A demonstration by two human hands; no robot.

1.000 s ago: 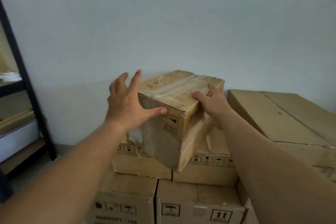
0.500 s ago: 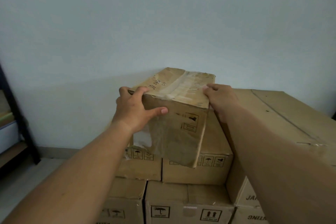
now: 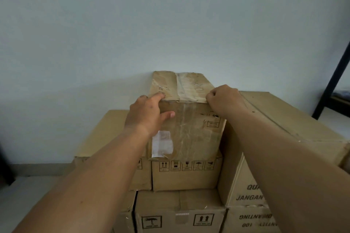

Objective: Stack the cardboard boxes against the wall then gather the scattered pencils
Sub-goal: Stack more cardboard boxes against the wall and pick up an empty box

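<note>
The top box (image 3: 191,130) is made of matt brown cardboard, worn and creased, and is covered between the two sets of fingers by glossy, wrinkled clear tape. A white paper label (image 3: 162,143) is stuck below the left fingers. The wall (image 3: 170,15) is painted smooth and matt.

both forearms are bare to the frame's lower edge, with no sleeve, watch or ring in view on the left hand (image 3: 145,115) or the right hand (image 3: 225,101).
</note>
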